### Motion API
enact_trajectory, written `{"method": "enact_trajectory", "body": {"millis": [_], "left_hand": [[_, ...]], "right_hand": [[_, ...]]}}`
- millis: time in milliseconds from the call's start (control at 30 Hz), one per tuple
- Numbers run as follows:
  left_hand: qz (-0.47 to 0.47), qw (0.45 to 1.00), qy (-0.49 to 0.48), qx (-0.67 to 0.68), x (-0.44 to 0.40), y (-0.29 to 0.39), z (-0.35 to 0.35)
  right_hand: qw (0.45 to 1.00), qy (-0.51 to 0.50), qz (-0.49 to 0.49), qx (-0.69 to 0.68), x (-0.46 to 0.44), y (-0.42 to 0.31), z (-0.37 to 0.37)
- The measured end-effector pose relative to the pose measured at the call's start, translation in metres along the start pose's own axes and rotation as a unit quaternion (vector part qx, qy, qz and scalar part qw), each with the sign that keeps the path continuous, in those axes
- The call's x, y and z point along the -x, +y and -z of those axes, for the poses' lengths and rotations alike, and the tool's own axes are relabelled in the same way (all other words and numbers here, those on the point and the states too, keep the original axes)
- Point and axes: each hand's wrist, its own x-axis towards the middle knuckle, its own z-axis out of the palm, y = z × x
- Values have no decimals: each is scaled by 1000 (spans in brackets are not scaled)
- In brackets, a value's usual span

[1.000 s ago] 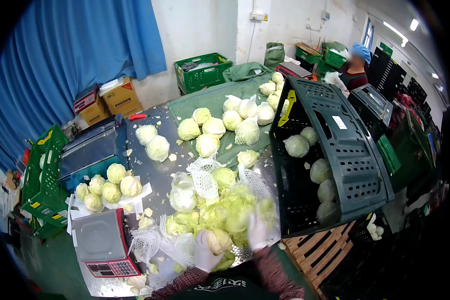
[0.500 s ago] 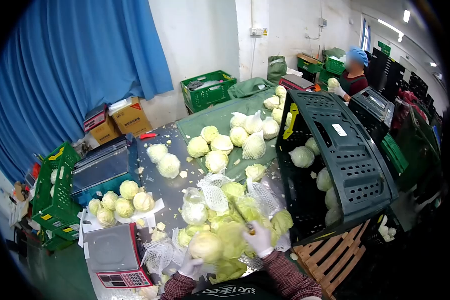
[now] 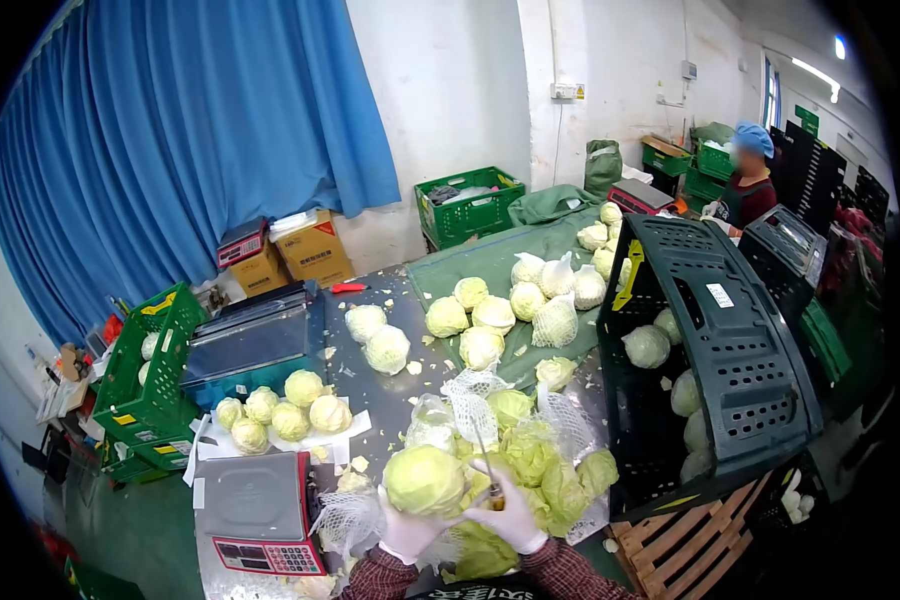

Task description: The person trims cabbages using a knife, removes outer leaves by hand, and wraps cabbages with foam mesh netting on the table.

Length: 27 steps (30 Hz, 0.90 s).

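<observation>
A trimmed cabbage [image 3: 424, 480] rests in my gloved left hand [image 3: 410, 530], whose fingers cup it from below. My gloved right hand [image 3: 510, 515] holds a knife [image 3: 495, 492] by its handle, the blade pointing up and away, just right of the cabbage. Both hands are close together and seem to touch. Loose outer leaves [image 3: 535, 450] lie in a pile beyond and to the right of my right hand. White net sleeves [image 3: 470, 400] lie around the pile.
A red scale [image 3: 260, 500] stands at the left, with several cabbages [image 3: 290, 421] behind it. More cabbages [image 3: 493, 314] sit on green cloth. A tipped dark crate [image 3: 730, 340] holds cabbages at the right. A person [image 3: 750, 180] in a blue cap stands beyond.
The cabbage has been lifted off the leaf pile in my left hand. My right hand has moved in beside it with the knife. The whole view has shifted leftward.
</observation>
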Motion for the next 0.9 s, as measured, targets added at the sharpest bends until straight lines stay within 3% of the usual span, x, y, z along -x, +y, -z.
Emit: {"method": "enact_trajectory", "body": {"millis": [67,100,133,167,200,267,300,333,400,433,467,500,533,567,600,633,667,700,767,800,833,900], "left_hand": [[-9,972,70,-226,9,2,-8],[-6,972,67,-224,11,5,-1],[-49,930,44,-361,15,10,15],[-92,867,18,-490,18,16,31],[-135,784,-7,-606,20,20,39],[-147,767,48,-623,19,29,15],[-146,785,44,-600,15,31,7],[-145,802,41,-578,11,33,-2],[-139,816,14,-560,5,26,-19],[-128,836,-27,-532,3,21,-21],[-116,854,-68,-503,2,19,-23],[-90,832,-52,-544,2,23,-32],[-88,834,-50,-543,5,18,-33],[-108,833,-14,-542,7,12,-34],[-128,831,20,-541,9,8,-33],[-127,832,21,-540,10,5,-27],[-154,805,49,-571,10,3,-16],[-167,791,64,-585,10,3,-11],[-190,742,92,-637,10,6,-5],[-199,704,101,-675,9,8,-3],[-199,705,102,-674,7,5,4],[-192,779,99,-588,4,0,12]], "right_hand": [[999,0,51,-15,1,-2,-2],[989,-12,-58,-135,2,-9,1],[954,-24,-164,-251,3,-13,4],[925,5,-160,-344,3,-2,5],[927,8,-160,-340,4,3,8],[853,-13,-223,-471,7,11,15],[838,47,-295,-456,7,17,6],[840,48,-294,-454,7,14,6],[809,-17,-328,-488,13,8,4],[807,-17,-333,-487,15,20,8],[799,-94,-297,-514,17,42,16],[785,-169,-258,-538,17,47,19],[784,-167,-261,-538,20,50,20],[948,-58,-181,-256,20,52,22],[994,56,-76,58,16,49,25],[981,86,-175,14,18,17,31],[980,85,-177,16,24,-2,35],[980,86,-64,165,29,-18,38],[911,44,137,388,37,-23,40],[910,43,137,389,42,-21,37],[891,7,163,424,47,-19,32],[856,-33,206,474,47,-19,25]]}}
